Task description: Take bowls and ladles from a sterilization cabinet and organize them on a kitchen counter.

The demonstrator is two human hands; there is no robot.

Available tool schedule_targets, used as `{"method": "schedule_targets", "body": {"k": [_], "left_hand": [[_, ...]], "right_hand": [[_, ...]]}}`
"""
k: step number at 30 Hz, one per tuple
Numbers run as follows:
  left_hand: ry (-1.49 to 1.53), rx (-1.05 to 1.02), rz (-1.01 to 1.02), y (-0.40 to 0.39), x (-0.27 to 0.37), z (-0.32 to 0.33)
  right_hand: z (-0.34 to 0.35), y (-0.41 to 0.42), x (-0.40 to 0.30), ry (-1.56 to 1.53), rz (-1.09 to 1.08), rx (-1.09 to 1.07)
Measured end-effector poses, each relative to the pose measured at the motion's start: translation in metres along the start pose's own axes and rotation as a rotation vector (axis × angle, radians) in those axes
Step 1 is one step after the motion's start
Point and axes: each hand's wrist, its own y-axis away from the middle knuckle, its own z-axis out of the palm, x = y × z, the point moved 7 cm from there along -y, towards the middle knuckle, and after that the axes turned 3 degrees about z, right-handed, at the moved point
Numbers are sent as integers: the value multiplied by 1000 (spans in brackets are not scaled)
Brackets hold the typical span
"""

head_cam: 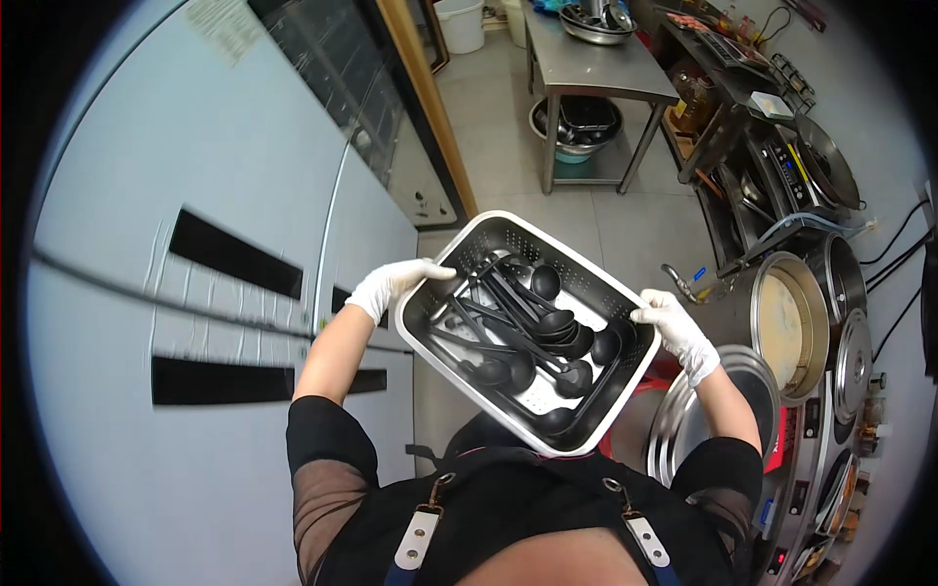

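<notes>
Between my two hands, in front of my body, is a perforated metal pan [469,388] with a pale rim. My left hand [399,286], in a white glove, grips its rim at the left corner, thumb on top. The right rim is held by my right hand [674,329], gloved the same way. Many black ladles [553,322] lie jumbled in the pan, their bowls mostly towards its right and near sides. The fingers under the rim are hidden on both sides.
Pale cabinet doors [220,168] stand at the left. Ahead, a steel table [586,69] bears a metal bowl of utensils [597,29], with a filled basin [579,146] beneath. At the right are a tall pot of pale liquid [780,329], stacked round lids [722,417] and a tap [681,282].
</notes>
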Motion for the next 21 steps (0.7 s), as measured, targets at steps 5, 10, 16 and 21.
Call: {"method": "schedule_targets", "body": {"k": [5,10,16,21], "left_hand": [[-72,-49,67,-117,72,-34],[-87,29,232,-196,122,-45],[550,212,296,-262,204,-37],[514,438,800,-303,369,-74]], "right_hand": [[-87,-136,-48,-123,-23,260],[-146,-228,-158,-363,-294,255],[-285,-369,-101,-697,-171,457],[-238,-468,-56,-809,204,482]]}}
